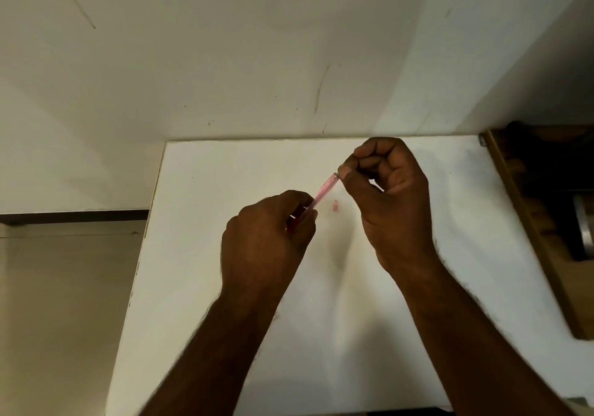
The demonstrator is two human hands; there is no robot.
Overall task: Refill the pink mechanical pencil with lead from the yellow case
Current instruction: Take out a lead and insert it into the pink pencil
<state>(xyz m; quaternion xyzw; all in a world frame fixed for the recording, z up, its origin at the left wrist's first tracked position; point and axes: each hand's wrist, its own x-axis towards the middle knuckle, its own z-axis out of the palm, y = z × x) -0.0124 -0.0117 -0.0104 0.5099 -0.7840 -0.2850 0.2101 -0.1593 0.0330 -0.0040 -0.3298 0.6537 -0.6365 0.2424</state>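
My left hand [266, 239] grips the lower part of the pink mechanical pencil [323, 192], which slants up to the right above the white table [225, 190]. A bit of red and yellow shows inside that fist; I cannot tell what it is. My right hand [385, 190] is pinched, thumb and forefinger together, right at the pencil's open top end. Whether a lead is between those fingers is too fine to see. A small pink cap [335, 206] lies on the table just below the pencil. The yellow case is not clearly visible.
The white table ends at a wall [289, 62] behind and at an edge on the left, with floor [64, 287] below. A brown wooden frame [527, 222] with a dark metal object runs along the table's right side.
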